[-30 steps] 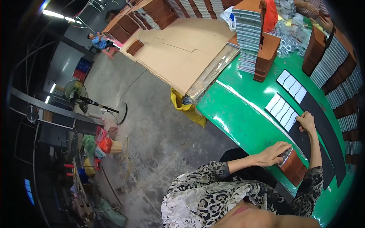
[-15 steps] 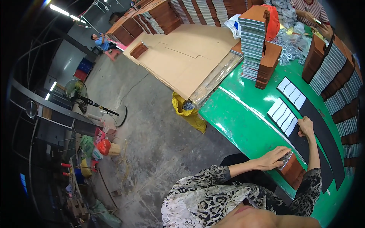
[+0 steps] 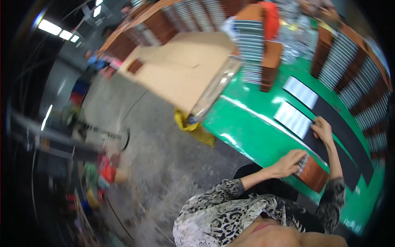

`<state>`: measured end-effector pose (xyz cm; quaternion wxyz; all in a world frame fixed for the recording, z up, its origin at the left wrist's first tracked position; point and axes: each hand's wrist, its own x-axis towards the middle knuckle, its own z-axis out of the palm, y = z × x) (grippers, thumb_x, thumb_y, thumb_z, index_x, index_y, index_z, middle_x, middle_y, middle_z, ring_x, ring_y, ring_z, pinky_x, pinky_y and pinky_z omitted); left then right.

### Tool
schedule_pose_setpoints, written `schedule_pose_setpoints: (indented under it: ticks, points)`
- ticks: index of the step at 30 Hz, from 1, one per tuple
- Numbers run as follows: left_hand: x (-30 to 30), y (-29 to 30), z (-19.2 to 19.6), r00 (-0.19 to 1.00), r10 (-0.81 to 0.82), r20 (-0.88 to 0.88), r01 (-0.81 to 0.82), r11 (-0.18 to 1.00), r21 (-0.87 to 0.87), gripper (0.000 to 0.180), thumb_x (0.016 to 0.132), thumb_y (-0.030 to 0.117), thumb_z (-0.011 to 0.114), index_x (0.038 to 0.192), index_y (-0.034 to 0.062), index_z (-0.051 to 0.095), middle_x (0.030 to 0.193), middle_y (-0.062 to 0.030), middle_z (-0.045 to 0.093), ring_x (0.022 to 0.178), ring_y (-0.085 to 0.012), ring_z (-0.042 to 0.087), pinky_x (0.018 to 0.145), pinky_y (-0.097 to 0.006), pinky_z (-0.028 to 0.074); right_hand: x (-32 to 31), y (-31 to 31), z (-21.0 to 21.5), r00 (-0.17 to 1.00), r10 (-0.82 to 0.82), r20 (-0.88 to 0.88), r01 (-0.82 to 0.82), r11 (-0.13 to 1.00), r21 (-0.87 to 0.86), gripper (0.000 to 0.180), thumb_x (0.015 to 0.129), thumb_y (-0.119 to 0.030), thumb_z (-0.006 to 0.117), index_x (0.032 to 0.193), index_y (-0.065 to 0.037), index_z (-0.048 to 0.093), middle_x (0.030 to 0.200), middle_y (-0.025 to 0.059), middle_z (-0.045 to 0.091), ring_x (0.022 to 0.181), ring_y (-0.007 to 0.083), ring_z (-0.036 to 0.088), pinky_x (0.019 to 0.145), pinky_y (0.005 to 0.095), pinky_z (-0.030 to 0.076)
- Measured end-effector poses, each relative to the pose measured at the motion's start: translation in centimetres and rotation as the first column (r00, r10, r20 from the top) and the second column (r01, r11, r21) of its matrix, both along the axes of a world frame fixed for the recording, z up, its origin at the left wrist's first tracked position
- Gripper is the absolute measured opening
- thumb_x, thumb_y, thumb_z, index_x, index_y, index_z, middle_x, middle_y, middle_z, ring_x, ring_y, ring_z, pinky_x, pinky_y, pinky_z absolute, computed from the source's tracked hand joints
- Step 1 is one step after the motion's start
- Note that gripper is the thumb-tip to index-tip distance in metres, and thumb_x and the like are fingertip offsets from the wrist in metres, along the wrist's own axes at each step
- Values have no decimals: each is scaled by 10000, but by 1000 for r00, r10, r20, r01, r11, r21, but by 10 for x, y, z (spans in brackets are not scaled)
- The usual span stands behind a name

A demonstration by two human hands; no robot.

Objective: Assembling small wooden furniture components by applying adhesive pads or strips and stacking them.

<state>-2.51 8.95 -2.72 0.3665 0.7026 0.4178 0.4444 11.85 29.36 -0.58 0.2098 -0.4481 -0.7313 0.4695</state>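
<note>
My left hand (image 3: 289,163) is closed over the silver end of a small stack of brown pieces (image 3: 313,176) at the front edge of the green table. My right hand (image 3: 322,130) has its fingers bent together over the nearer black strip (image 3: 320,147), beside its white labels (image 3: 293,119). Whatever is in those fingers is too small and blurred to make out. A second black strip (image 3: 347,133) lies just beyond, with a row of white labels (image 3: 301,92) at its far left end.
Tall stacks of brown pieces with silver ends (image 3: 249,49) stand on the green table (image 3: 234,119); more line its right edge (image 3: 339,57). Cardboard (image 3: 181,66) covers a surface further left. A yellow sack (image 3: 193,131) sits below the table corner. Another person's hands (image 3: 327,14) show at the far right.
The whole view has shifted and blurred with head motion. Both hands stay at about the same places on the stack and the nearer strip.
</note>
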Motion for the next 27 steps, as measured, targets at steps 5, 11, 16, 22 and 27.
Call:
schedule_pose_setpoints:
  ticks: [5,11,16,22,27]
  points:
    - [-11,-9,-7,998,64,-25,-64,998,1,639,886,356,458,1367,-28,287,1336,-249,353,1254,-396,328,1060,-419,263,-35,-3,8,995,-58,80,62,997,-51,213,701,2,617,912,23,597,592,28,526,499,133,593,426,262,470]
    - [0,-6,0,998,65,-23,-66,998,-24,715,926,522,351,1366,-37,280,1353,-244,338,1251,-386,333,1057,-421,256,-18,-10,7,991,-118,69,119,993,-5,198,739,7,628,926,54,586,814,74,501,542,143,594,446,262,524]
    - [-3,-9,-3,996,77,-43,-78,997,-17,694,934,497,349,1368,-41,276,1366,-241,330,1258,-379,329,1058,-416,251,-21,-17,1,993,-89,79,82,993,91,183,788,-9,581,953,66,557,882,101,487,560,146,579,432,264,512]
    - [-6,-11,-3,995,88,-35,-89,996,-19,694,936,500,344,1375,-32,267,1367,-243,328,1265,-379,321,1060,-418,248,-24,-18,2,994,-108,7,108,994,17,212,837,-54,538,1015,61,519,882,96,484,558,134,567,432,258,505]
    - [-4,-9,-2,997,78,-24,-78,997,-7,681,935,486,364,1385,-13,258,1351,-244,332,1259,-383,324,1059,-421,253,-16,-13,2,972,-207,-109,186,967,-176,201,877,-113,526,1019,29,527,697,30,528,526,89,547,419,217,456]
